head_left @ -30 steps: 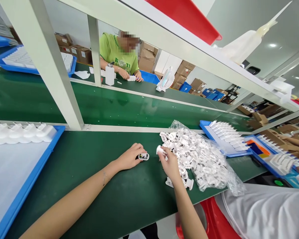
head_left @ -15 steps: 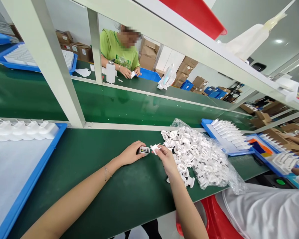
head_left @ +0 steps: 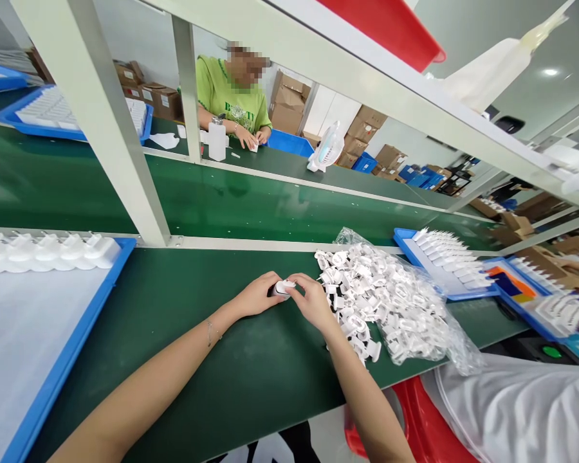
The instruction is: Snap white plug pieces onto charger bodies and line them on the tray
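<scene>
Both hands are working close together, just above the dark green table, and here's the action: the left hand has its fingers wrapped around a white casing, while the right hand pinches a small white part between thumb and fingers, right at the casing's open end. The two pieces look to be meeting, but is the part fully seated? The fingers cover too much; I can't tell.

So where do we stand? This one unit looks mid-fit, in my judgement. There's plenty left over on the right: a big heap of loose white parts spills from a clear plastic bag, just beside the right forearm. Over on the left, a blue tray holds a row of white plugs along its far end; whether those are finished, the view doesn't say.

Any writing? Across the table, a co-worker's green shirt carries dark lettering, starting with B and ending in TY, the middle too unclear to read. Cartons on the far left bear pale labels, too small to make out. No brand can be read on the casing.
</scene>
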`<state>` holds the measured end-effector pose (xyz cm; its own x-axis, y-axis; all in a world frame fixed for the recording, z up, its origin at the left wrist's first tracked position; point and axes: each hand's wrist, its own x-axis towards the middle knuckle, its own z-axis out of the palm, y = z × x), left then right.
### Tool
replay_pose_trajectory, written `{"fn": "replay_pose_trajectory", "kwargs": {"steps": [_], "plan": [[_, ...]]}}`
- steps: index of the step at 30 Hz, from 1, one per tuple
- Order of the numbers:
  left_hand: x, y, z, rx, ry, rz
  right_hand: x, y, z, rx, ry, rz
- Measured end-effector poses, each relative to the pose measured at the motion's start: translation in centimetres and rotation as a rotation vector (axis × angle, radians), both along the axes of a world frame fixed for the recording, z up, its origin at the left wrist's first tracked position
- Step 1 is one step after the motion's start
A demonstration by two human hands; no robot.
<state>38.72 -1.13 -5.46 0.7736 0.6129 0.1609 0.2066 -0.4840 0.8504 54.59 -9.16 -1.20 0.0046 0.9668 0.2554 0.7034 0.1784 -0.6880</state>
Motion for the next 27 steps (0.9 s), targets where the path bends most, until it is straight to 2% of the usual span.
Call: {"fn": "replay_pose_trajectory", "kwargs": {"steps": [4, 8, 13, 16, 21, 27], "plan": [[0.1, -0.1, 0.2, 0.022, 0.008, -0.007, 0.1, 0.2, -0.2, -0.027, -0.074, 0.002], [0.0, -0.2, 0.5, 0.024, 0.03, -0.001, 0.1, 0.2, 0.4, -0.097, -0.214, -0.015], [-0.8, 0.5, 0.7, -0.16, -0.114, -0.096, 0.7, 0.3, 1.0, -0.149, -0.281, 0.007], [-0.9, 1.0, 0.7, -0.245, -0.136, -0.084, 1.1, 0.4, 0.6, -0.175, -0.229, 0.038], [-0.5, 1.1, 1.1, -0.178, -0.066, -0.091, 1.1, 0.1, -0.2, -0.173, -0.179, 0.026], [-0.8, 0.2, 1.6, -0.144, -0.043, -0.048, 1.1, -0.3, 0.0, -0.142, -0.217, 0.065]]}}
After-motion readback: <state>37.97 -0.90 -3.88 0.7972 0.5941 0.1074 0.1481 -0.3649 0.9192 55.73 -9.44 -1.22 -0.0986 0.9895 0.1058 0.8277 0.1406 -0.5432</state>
